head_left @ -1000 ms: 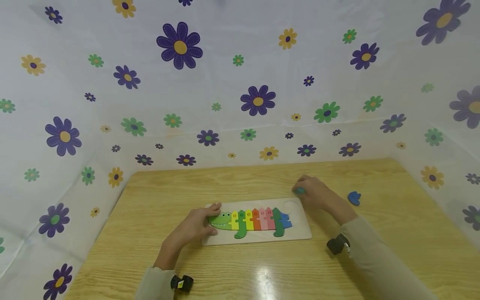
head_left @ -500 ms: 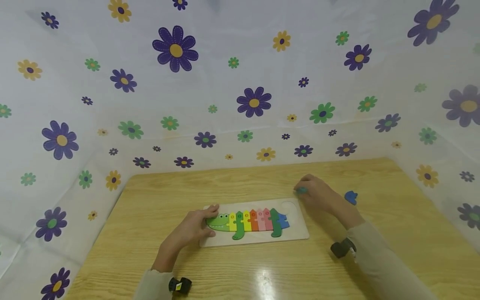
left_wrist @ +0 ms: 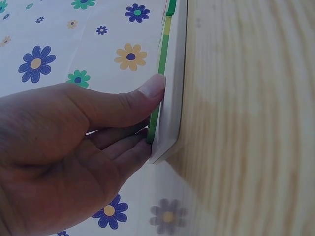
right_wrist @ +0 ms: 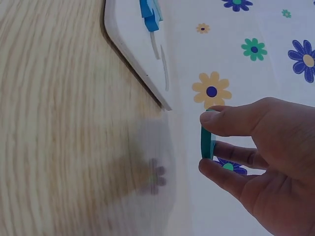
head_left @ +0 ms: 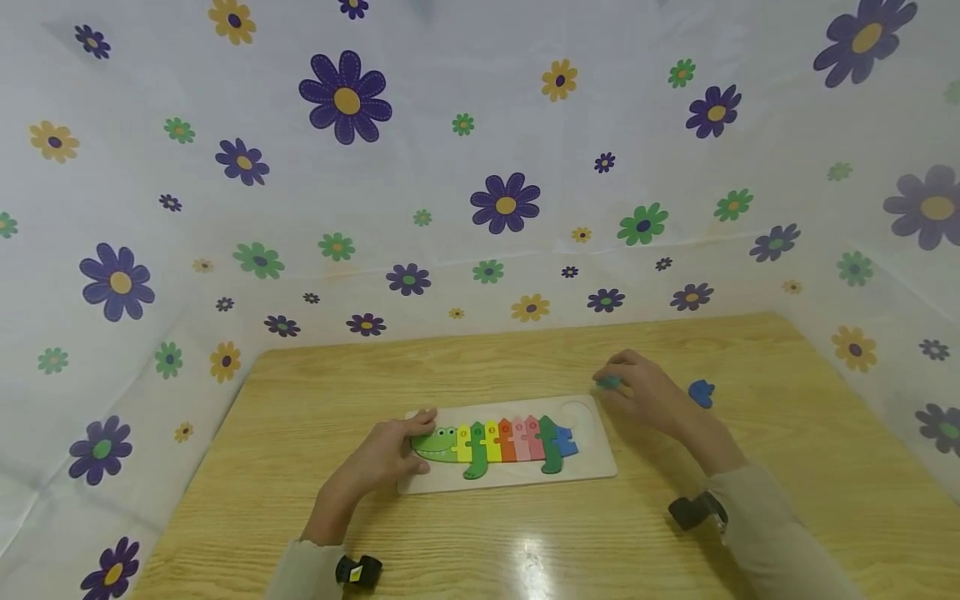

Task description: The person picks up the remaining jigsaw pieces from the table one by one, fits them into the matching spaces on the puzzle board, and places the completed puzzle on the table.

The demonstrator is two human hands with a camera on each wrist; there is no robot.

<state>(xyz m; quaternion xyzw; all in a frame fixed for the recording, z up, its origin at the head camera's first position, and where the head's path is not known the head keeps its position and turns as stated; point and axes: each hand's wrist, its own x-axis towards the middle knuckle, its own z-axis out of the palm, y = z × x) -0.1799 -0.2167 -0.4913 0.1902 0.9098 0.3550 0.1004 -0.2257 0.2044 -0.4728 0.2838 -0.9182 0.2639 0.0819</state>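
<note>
A pale wooden puzzle board lies on the table, with a multicoloured crocodile made of numbered pieces fitted in it. At its right end a curled recess shows bare wood. My left hand rests at the board's left end, thumb and fingers spread beside the green head piece. In the left wrist view, the thumb touches the board's face. Just beyond the top right corner, my right hand pinches a teal puzzle piece between thumb and fingertips. The piece is held edge-on, so its full outline is hidden.
A loose blue puzzle piece lies on the wooden table to the right of the right hand. White sheeting with printed flowers stands around the back and sides of the table.
My right hand, still pinching the teal puzzle piece, has drawn slightly right, away from the board's corner. The left hand stays at the board's left end. The head view has shifted a little.
</note>
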